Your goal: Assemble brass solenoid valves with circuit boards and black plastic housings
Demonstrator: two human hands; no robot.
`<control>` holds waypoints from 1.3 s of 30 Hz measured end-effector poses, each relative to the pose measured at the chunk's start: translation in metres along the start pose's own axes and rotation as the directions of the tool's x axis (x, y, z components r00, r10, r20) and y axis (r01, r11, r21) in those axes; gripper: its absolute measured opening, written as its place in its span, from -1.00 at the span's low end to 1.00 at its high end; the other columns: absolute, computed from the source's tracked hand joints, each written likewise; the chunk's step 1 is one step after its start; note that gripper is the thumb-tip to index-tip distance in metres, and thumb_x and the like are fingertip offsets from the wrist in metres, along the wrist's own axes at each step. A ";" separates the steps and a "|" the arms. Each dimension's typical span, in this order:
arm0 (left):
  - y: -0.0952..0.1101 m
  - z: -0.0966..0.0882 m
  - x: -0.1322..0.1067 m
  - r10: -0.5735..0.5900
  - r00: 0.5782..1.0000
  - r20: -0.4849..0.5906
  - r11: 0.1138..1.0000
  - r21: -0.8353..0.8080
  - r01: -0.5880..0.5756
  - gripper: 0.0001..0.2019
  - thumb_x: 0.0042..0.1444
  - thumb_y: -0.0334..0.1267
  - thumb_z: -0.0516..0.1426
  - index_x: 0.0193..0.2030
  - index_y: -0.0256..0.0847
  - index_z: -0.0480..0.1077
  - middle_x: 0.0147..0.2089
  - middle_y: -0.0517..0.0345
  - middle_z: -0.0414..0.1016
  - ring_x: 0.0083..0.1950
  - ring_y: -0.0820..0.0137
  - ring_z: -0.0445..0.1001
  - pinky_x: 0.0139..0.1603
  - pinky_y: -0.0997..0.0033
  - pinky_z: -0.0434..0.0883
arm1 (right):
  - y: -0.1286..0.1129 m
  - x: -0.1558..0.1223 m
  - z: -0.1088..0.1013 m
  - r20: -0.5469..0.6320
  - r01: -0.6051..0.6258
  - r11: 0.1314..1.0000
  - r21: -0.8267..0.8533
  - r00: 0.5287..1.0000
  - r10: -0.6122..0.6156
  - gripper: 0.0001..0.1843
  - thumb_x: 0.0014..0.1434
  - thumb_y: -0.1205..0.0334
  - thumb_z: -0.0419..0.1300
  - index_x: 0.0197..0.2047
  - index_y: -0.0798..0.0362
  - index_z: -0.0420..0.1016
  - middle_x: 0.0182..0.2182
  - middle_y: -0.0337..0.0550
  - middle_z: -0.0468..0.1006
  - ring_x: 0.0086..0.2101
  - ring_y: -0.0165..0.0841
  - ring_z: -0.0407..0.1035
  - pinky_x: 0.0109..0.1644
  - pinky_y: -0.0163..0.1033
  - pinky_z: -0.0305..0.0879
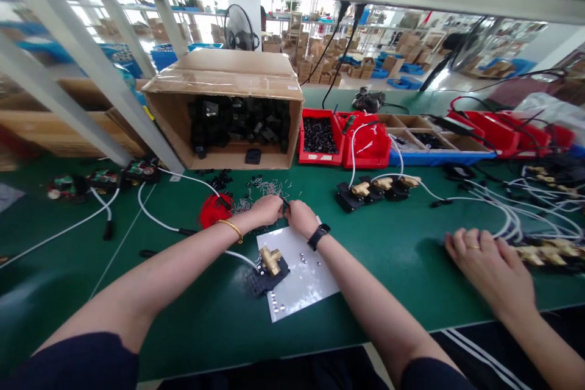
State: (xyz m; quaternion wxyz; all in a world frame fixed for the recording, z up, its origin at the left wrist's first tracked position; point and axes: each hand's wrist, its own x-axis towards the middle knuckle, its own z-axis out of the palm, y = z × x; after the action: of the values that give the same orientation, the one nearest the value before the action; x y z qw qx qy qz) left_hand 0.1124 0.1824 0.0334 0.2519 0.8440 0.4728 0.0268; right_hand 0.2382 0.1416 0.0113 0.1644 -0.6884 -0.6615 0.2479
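My left hand [269,210] and my right hand [301,218] meet above the far edge of a white sheet [315,283]. Both are closed in a pinch around a small dark piece [286,203], too small to name and partly hidden by my fingers. On the sheet, nearer me, lies a brass tee fitting [271,260] on a black housing [262,281] with a white cable. Tiny shiny nuts or similar parts [276,303] are scattered on the sheet. Beyond my left hand, many thin metal pins [269,186] lie loose, next to a red bundle [211,210].
A cardboard box [223,76] of black housings stands at the back, beside red bins [320,157] of small parts. Brass-and-black assemblies [361,190] sit at right. A co-worker's hand [496,268] rests on the bench [393,274] near more fittings. Circuit boards [105,178] lie left.
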 end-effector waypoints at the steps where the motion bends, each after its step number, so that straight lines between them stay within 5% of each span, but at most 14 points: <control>1: 0.002 -0.007 -0.004 -0.004 0.999 -0.034 1.000 -0.014 0.004 -0.88 0.13 -0.27 0.13 -0.34 -0.29 0.39 -0.30 0.12 0.46 -0.27 0.40 0.44 -0.21 0.32 0.41 | 0.000 -0.001 -0.002 0.004 0.013 1.000 0.014 1.000 -0.013 -0.90 0.06 0.48 0.15 -0.38 0.11 0.42 -0.31 0.03 0.50 -0.27 -0.21 0.41 -0.27 -0.25 0.19; 5: 0.007 -0.048 -0.055 -0.055 0.964 -0.259 0.993 -0.112 0.027 -0.93 0.11 -0.38 0.06 -0.37 -0.23 0.34 -0.31 0.11 0.45 -0.24 0.35 0.42 -0.19 0.35 0.36 | -0.001 -0.016 -0.019 0.023 0.114 0.985 0.131 0.993 -0.118 -0.89 0.14 0.44 0.07 -0.28 0.12 0.39 -0.32 -0.07 0.48 -0.28 -0.31 0.38 -0.24 -0.28 0.20; 7: 0.005 -0.056 -0.099 -0.170 0.885 -0.434 0.939 -0.343 0.012 -0.91 0.12 -0.28 0.06 -0.29 -0.23 0.34 -0.31 0.14 0.45 -0.28 0.37 0.44 -0.24 0.37 0.38 | -0.002 -0.029 -0.023 0.054 0.183 0.960 0.212 0.979 -0.198 -0.86 0.15 0.41 0.06 -0.22 0.09 0.38 -0.31 -0.16 0.49 -0.28 -0.37 0.37 -0.23 -0.32 0.22; 10: -0.008 -0.030 -0.166 -0.484 0.713 -0.508 0.744 -0.667 0.031 -0.83 0.05 -0.17 0.14 -0.28 -0.22 0.38 -0.34 0.16 0.46 -0.31 0.37 0.44 -0.27 0.38 0.40 | -0.003 -0.048 -0.015 0.100 0.222 0.879 0.423 0.952 -0.288 -0.87 0.13 0.37 0.09 -0.23 0.08 0.41 -0.31 -0.19 0.50 -0.28 -0.39 0.38 -0.21 -0.32 0.25; 12: -0.018 0.003 -0.195 -0.609 0.673 -0.420 0.612 -0.789 0.061 -0.81 0.03 -0.15 0.16 -0.29 -0.23 0.39 -0.38 0.17 0.45 -0.34 0.37 0.44 -0.30 0.40 0.41 | -0.003 -0.057 -0.004 0.118 0.165 0.821 0.546 0.956 -0.270 -0.93 0.09 0.34 0.14 -0.32 0.10 0.43 -0.36 -0.18 0.51 -0.32 -0.36 0.39 -0.23 -0.28 0.26; 15: -0.027 0.045 -0.209 -0.676 0.678 -0.291 0.491 -0.863 0.119 -0.79 0.02 -0.15 0.16 -0.31 -0.25 0.41 -0.42 0.17 0.45 -0.37 0.37 0.44 -0.30 0.38 0.41 | -0.001 -0.065 0.012 0.140 0.055 0.802 0.595 0.975 -0.171 -0.94 0.02 0.29 0.20 -0.39 0.10 0.45 -0.43 -0.17 0.51 -0.38 -0.32 0.39 -0.27 -0.24 0.27; 18: -0.024 0.058 -0.200 -0.645 0.723 -0.245 0.488 -0.861 0.144 -0.79 0.01 -0.16 0.15 -0.30 -0.26 0.45 -0.34 0.10 0.51 -0.30 0.32 0.48 -0.21 0.32 0.42 | 0.001 -0.074 0.015 0.128 0.032 0.839 0.542 0.984 -0.120 -0.92 0.02 0.29 0.19 -0.39 0.10 0.49 -0.43 -0.16 0.55 -0.40 -0.31 0.40 -0.30 -0.23 0.26; 23: -0.025 0.053 -0.177 -0.509 0.834 -0.213 0.505 -0.858 0.089 -0.79 0.00 -0.21 0.14 -0.25 -0.27 0.45 -0.30 0.06 0.55 -0.27 0.34 0.52 -0.19 0.36 0.45 | 0.001 -0.090 0.006 0.138 0.025 0.891 0.453 0.986 -0.098 -0.90 0.03 0.28 0.18 -0.39 0.09 0.51 -0.43 -0.14 0.57 -0.45 -0.33 0.38 -0.36 -0.25 0.24; 27: -0.040 0.053 -0.164 -0.410 0.877 -0.251 0.620 -0.782 0.067 -0.84 0.02 -0.23 0.11 -0.34 -0.28 0.45 -0.34 0.07 0.56 -0.32 0.35 0.53 -0.24 0.38 0.46 | 0.000 -0.093 0.006 0.143 0.028 0.878 0.478 0.984 -0.109 -0.88 0.05 0.26 0.16 -0.37 0.10 0.49 -0.40 -0.14 0.57 -0.45 -0.35 0.36 -0.37 -0.28 0.23; 34: -0.056 0.046 -0.156 -0.412 0.848 -0.333 0.770 -0.625 0.129 -0.82 0.05 -0.32 0.07 -0.20 -0.24 0.43 -0.33 0.12 0.51 -0.34 0.38 0.47 -0.27 0.38 0.40 | -0.003 -0.094 0.010 0.148 0.049 0.910 0.412 0.982 -0.120 -0.84 0.06 0.29 0.11 -0.32 0.10 0.49 -0.43 -0.16 0.53 -0.58 -0.44 0.20 -0.50 -0.33 0.10; 39: -0.055 0.039 -0.143 -0.349 0.866 -0.359 0.876 -0.454 0.165 -0.94 0.01 -0.35 0.14 -0.32 -0.19 0.41 -0.44 0.20 0.40 -0.36 0.34 0.39 -0.26 0.35 0.31 | -0.004 -0.095 0.004 0.113 0.058 0.913 0.403 0.987 -0.112 -0.82 0.06 0.25 0.12 -0.32 0.10 0.52 -0.64 -0.27 0.38 -0.64 -0.45 0.11 -0.56 -0.36 0.01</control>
State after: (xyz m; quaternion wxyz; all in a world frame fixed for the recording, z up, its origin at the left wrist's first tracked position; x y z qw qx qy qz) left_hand 0.0010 0.0741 0.0023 0.3131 0.6730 0.6107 0.2758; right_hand 0.2322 0.0468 0.0218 0.2671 -0.5928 -0.6361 0.4154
